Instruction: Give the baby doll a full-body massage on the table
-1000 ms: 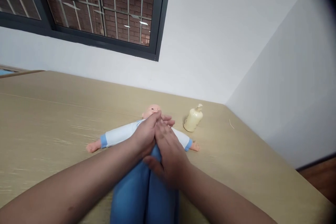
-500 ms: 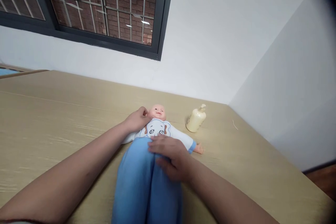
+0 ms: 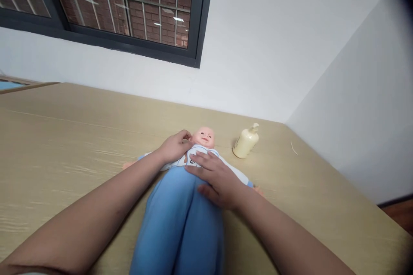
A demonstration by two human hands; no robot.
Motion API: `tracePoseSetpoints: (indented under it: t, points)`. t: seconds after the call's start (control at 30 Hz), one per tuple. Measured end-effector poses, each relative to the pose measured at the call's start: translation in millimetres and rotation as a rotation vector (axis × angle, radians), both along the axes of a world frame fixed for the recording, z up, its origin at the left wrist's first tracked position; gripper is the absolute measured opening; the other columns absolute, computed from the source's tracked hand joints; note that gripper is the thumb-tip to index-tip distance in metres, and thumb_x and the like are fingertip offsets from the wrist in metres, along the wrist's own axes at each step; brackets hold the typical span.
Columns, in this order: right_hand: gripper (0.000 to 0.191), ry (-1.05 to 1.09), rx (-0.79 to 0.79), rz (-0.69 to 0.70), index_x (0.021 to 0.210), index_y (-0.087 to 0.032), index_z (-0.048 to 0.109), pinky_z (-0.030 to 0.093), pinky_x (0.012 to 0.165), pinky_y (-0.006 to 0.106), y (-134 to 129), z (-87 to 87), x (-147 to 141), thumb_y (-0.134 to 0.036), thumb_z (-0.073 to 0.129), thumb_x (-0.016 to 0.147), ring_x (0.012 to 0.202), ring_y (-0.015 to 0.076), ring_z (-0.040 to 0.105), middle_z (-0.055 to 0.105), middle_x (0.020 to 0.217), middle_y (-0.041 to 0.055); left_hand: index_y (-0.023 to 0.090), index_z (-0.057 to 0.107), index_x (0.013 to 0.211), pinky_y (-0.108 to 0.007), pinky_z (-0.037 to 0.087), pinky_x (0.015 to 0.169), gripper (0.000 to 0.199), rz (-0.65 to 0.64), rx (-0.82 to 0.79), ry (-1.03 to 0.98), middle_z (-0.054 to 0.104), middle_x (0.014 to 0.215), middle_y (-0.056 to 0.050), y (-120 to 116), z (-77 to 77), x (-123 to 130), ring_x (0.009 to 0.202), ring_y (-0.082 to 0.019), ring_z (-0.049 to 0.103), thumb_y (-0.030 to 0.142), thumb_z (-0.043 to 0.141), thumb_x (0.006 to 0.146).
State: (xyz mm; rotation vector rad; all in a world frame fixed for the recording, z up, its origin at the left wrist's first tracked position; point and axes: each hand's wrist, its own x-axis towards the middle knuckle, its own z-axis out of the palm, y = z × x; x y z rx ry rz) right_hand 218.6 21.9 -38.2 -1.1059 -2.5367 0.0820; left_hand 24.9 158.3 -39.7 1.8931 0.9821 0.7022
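Note:
A baby doll (image 3: 177, 206) lies on its back, head at the far end, in blue trousers and a white top with an elephant face. My left hand (image 3: 177, 145) is curled against the doll at its neck and shoulder, beside the head (image 3: 204, 136); its fingertips are partly hidden. Across the doll's chest and waist lies my right hand (image 3: 217, 176), fingers spread and covering most of the elephant print. The doll's arms stretch out to both sides, partly behind my forearms. Its feet are out of frame.
A cream pump bottle (image 3: 245, 142) stands right of the doll's head on the wooden surface (image 3: 71, 137). Farther right lies a thin pale strip (image 3: 294, 148). White walls (image 3: 251, 51) and a barred window (image 3: 129, 4) rise behind.
My right hand has moved up from the trousers' waist onto the doll's chest. The doll's head, my left hand and the bottle appear slightly farther right, as the view has shifted.

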Motion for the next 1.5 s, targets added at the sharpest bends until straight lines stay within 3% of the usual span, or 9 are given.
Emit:
tracePoseSetpoints:
  t: [0.2,0.4,0.47,0.63,0.77,0.97,1.13,1.37,1.5]
  points:
    - [0.053,0.142,0.067,-0.203,0.15,-0.02,0.046,0.037,0.119,0.051,12.9,-17.1,19.7,-0.045,0.044,0.102,0.145,0.028,0.043,0.047,0.156,0.0115,0.022,0.058,0.103,-0.03,0.05,0.058,0.032,0.052,0.029,-0.015,0.07,0.068,0.002,-1.2,-3.1,1.8,0.053,-0.019,0.067,0.052,0.054,0.092]
    - [0.036,0.218,0.113,-0.434,0.124,-0.019,0.067,0.052,0.105,0.042,23.6,-23.6,23.8,-0.033,0.043,0.102,0.119,0.0245,0.066,0.072,0.125,0.0087,0.019,0.068,0.101,-0.037,0.055,0.081,0.027,0.15,0.399,-0.029,0.075,0.091,-0.004,-23.8,19.2,-2.2,0.076,-0.021,0.071,0.042,0.056,0.092]
    - [0.033,0.199,0.129,-0.482,0.121,-0.019,0.069,0.054,0.101,0.04,25.4,-24.2,23.2,-0.029,0.045,0.101,0.115,0.0242,0.067,0.073,0.122,0.0081,0.019,0.071,0.1,-0.038,0.052,0.091,0.022,0.012,0.579,-0.054,0.075,0.104,-0.007,-42.1,30.6,-9.4,0.095,-0.024,0.071,0.035,0.059,0.091]
    - [0.031,0.112,0.169,-0.603,0.118,-0.02,0.071,0.056,0.088,0.036,27.0,-25.6,21.8,-0.022,0.049,0.097,0.106,0.0251,0.069,0.072,0.116,0.0089,0.019,0.068,0.117,-0.045,0.044,0.11,0.036,-0.702,0.711,-0.096,0.075,0.113,-0.011,-96.0,44.7,-26.6,0.11,-0.029,0.069,0.031,0.065,0.083]
    - [0.036,0.098,0.129,-0.577,0.123,-0.02,0.068,0.056,0.09,0.035,27.4,-25.0,22.4,-0.015,0.048,0.094,0.107,0.0237,0.068,0.072,0.118,0.0075,0.017,0.065,0.127,-0.045,0.035,0.118,0.049,-0.856,0.622,-0.018,0.073,0.123,-0.012,-107.1,38.2,-28.6,0.125,-0.031,0.062,0.039,0.067,0.083]
    - [0.039,0.123,0.076,-0.432,0.129,-0.02,0.064,0.054,0.098,0.036,26.4,-21.3,23.4,-0.013,0.049,0.093,0.117,0.0234,0.064,0.066,0.131,0.0084,0.023,0.05,0.149,-0.055,0.016,0.125,0.072,-0.819,0.587,0.109,0.055,0.149,-0.01,-71.0,27.0,-27.2,0.145,-0.035,0.041,0.058,0.063,0.088]
    - [0.039,0.175,0.056,-0.423,0.13,-0.024,0.066,0.054,0.099,0.037,25.9,-20.5,23.6,-0.017,0.049,0.095,0.115,0.023,0.065,0.067,0.129,0.0079,0.024,0.033,0.159,-0.053,0.02,0.124,0.068,-0.626,0.624,0.188,0.032,0.164,-0.01,-35.6,4.6,-31.4,0.152,-0.032,0.027,0.049,0.049,0.099]
    - [0.045,0.321,0.049,-0.448,0.125,-0.024,0.07,0.054,0.102,0.037,31.7,-29.5,29.6,-0.01,0.047,0.089,0.117,0.0212,0.065,0.07,0.127,0.0041,0.018,0.063,0.138,-0.045,0.039,0.117,0.049,-0.195,0.43,0.024,0.061,0.143,-0.01,-24.7,-14.8,-31.5,0.136,-0.027,0.054,0.046,0.046,0.102]
    - [0.036,0.404,0.192,-0.38,0.116,-0.02,0.073,0.054,0.102,0.04,21.2,-20.0,24.6,-0.014,0.047,0.09,0.113,0.0224,0.067,0.072,0.121,0.0086,0.017,0.067,0.133,-0.048,0.043,0.114,0.05,-0.1,0.375,0.061,0.064,0.139,-0.011,-26.4,-14.1,-31.9,0.131,-0.029,0.058,0.048,0.044,0.101]
